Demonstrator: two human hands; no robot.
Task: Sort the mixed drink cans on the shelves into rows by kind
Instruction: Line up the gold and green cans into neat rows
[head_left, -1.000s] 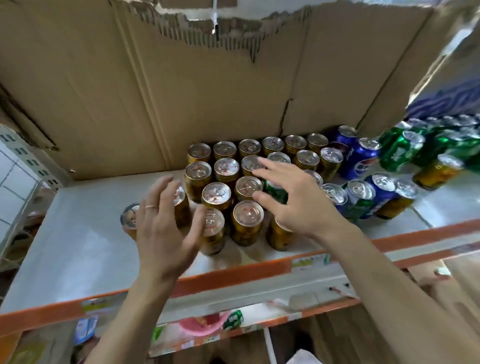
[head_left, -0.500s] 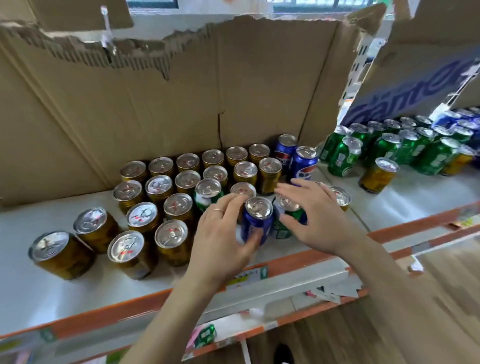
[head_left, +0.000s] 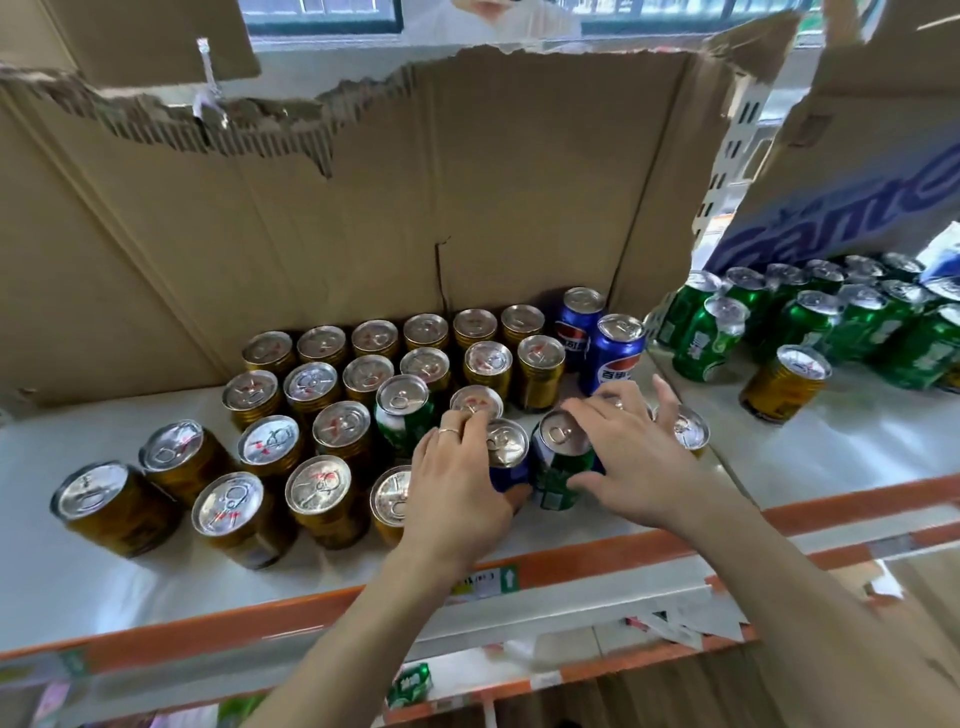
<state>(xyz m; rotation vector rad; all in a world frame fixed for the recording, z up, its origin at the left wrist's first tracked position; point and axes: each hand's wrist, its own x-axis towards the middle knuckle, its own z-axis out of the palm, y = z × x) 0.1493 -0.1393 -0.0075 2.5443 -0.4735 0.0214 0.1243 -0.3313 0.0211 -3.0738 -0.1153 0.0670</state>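
Several gold cans (head_left: 322, 384) stand in rows on the white shelf (head_left: 78, 582). One green can (head_left: 402, 415) stands among them. My left hand (head_left: 457, 483) grips a blue can (head_left: 506, 457) near the shelf's front, thumb under it and fingers at its far side. Right beside it, my right hand (head_left: 628, 457) holds a green can (head_left: 561, 473), thumb on its side and fingers spread over its top. Two blue cans (head_left: 615, 353) stand at the back. A further gold can (head_left: 688, 431) shows behind my right hand.
A torn cardboard sheet (head_left: 467, 208) walls the back of the shelf. Several green cans (head_left: 810, 322) crowd the right part, with a lone gold can (head_left: 784, 384) before them. An orange strip (head_left: 857, 504) runs along the shelf's front edge, with a lower shelf beneath.
Both hands left the gold cans and moved right to the blue and green cans at the front; my view swung right with them. Over the last half second the grips tightened slightly.
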